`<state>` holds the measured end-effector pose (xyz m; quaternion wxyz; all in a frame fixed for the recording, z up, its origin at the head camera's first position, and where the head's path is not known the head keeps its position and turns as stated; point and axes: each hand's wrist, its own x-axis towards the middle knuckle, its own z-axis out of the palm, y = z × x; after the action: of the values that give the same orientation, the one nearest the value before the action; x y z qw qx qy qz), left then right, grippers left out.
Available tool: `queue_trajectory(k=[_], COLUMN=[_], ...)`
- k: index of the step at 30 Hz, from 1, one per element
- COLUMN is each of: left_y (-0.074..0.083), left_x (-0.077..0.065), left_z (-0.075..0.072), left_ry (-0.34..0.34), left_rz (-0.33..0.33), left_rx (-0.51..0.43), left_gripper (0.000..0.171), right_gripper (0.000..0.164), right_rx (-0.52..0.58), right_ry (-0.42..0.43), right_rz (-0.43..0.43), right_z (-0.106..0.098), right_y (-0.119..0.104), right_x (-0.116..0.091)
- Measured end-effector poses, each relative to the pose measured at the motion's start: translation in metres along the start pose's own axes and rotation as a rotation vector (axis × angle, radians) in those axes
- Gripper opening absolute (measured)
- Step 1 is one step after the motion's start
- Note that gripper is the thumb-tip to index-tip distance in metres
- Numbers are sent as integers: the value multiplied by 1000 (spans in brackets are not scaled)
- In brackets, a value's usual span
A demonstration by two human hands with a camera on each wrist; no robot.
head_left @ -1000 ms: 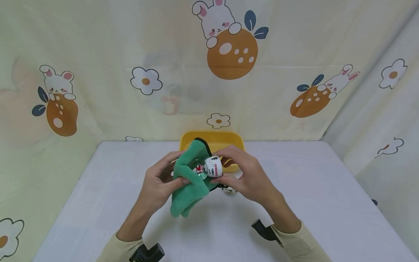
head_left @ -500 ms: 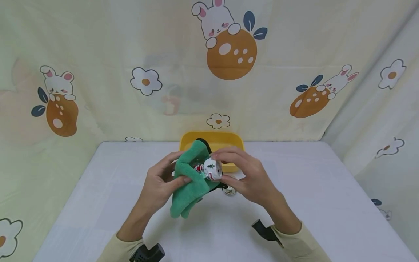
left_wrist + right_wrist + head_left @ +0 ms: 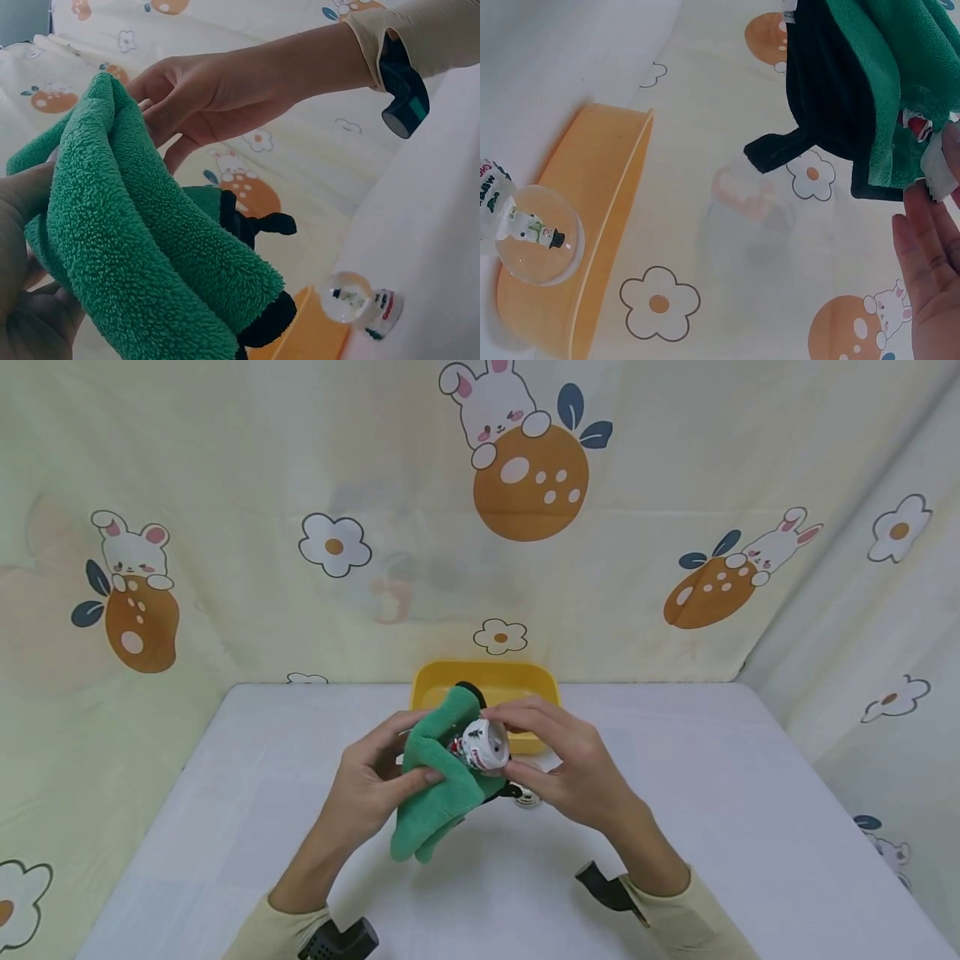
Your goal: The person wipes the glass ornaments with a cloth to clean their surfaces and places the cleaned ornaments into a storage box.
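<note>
Fingers of my right hand (image 3: 573, 760) pinch the white printed base (image 3: 487, 745) of a small snow globe (image 3: 916, 124) with a red figure inside. Its clear ball sits in the folds of a green towel (image 3: 431, 797), which has black edging and a black loop. My left hand (image 3: 373, 774) grips that towel around the ball, thumb on the near side. In the head view the base tilts its underside toward me. A second snow globe (image 3: 349, 296), with a snowman inside, stands on the table below the towel, mostly hidden in the head view.
A yellow tray (image 3: 517, 675) stands at the back of the white-covered table (image 3: 645, 760), behind my hands and beside the second globe. A patterned curtain (image 3: 262, 610) hangs directly behind the table and along the right side.
The held globe has turned in my right fingers, so its base now shows more of the underside and less of the lettering. Towel and left hand have shifted slightly right.
</note>
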<state>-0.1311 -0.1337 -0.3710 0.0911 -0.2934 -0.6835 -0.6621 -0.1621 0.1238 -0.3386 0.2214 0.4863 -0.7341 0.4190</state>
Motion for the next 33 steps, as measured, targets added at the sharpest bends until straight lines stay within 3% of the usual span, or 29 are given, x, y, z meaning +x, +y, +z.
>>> queue_trajectory(k=[4,14,20,24,27,30,33], left_y=[0,-1,-3,-3,-3,-2,-2], left_x=[0,1,3,4,4,4,5], left_z=[0,1,1,2,3,4,5], left_ry=[-1,11,55,41,22,17,17], left_rz=[5,38,2,-18,-26,-28,-22], left_rx=[0,12,46,16,-8,-9,-7], left_gripper=[55,58,58,60,61,62,63], right_gripper=[51,58,66,60,50,40,40], right_rx=[8,4,33,22,55,85,65], right_ry=[11,24,26,60,71,28,-38], right_rz=[24,174,148,102,125,168,182], right_z=[0,3,5,6,7,9,10], right_y=[-1,-2,-2,0,-1,0,-1], right_x=[1,0,2,4,5,6,6])
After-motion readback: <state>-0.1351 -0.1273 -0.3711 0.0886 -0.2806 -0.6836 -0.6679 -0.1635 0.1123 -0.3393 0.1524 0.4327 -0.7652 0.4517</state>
